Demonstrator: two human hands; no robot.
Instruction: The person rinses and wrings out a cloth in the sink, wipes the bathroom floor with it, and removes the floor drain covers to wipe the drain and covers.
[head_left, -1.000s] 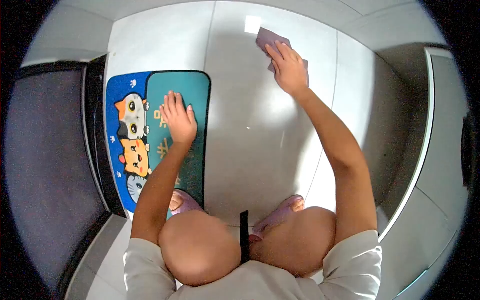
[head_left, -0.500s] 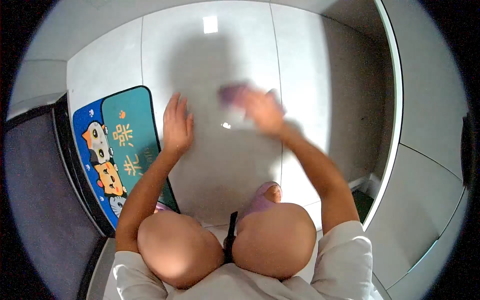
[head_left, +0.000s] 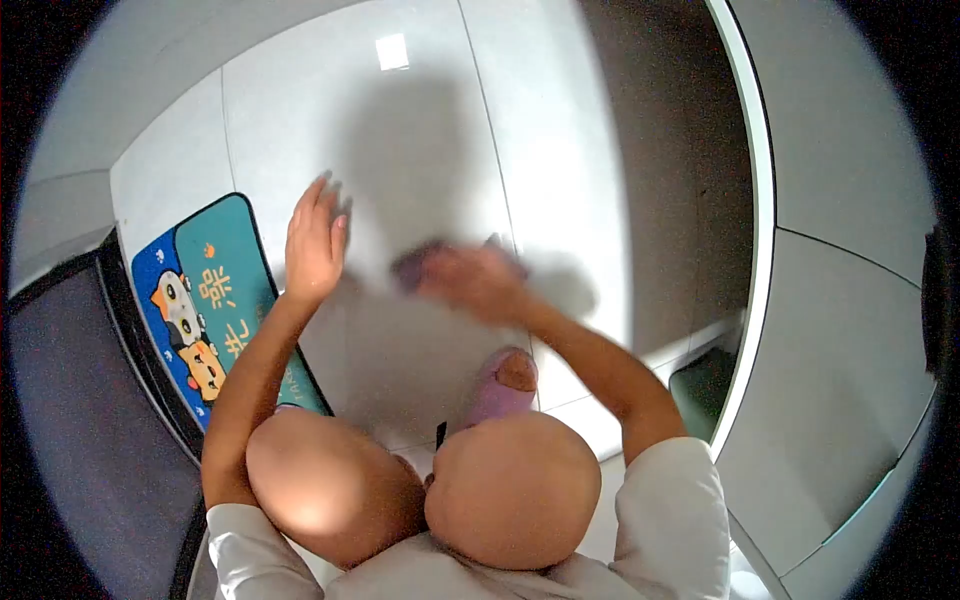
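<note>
My right hand point(head_left: 470, 283), blurred by motion, is on a dark purple cloth point(head_left: 412, 268) against the pale tiled floor point(head_left: 545, 130). The cloth sticks out on both sides of the fingers, and the hand hides its middle. To the left, my left hand point(head_left: 314, 250) is held with its fingers stretched out and nothing in it. It appears just above the floor, beside the right edge of the mat; whether it touches the tiles I cannot tell.
A blue and teal mat point(head_left: 222, 228) with cartoon cats lies at left, next to a dark panel point(head_left: 95, 400). A pink slipper point(head_left: 488, 402) is on my foot below the cloth. On the right runs a white-edged frame point(head_left: 762, 200), with a brownish surface point(head_left: 670, 180) inside it.
My right hand and the purple cloth have moved down the view, nearer to my knees. The whole view has shifted and turned a little. My left hand remains stretched out near the mat.
</note>
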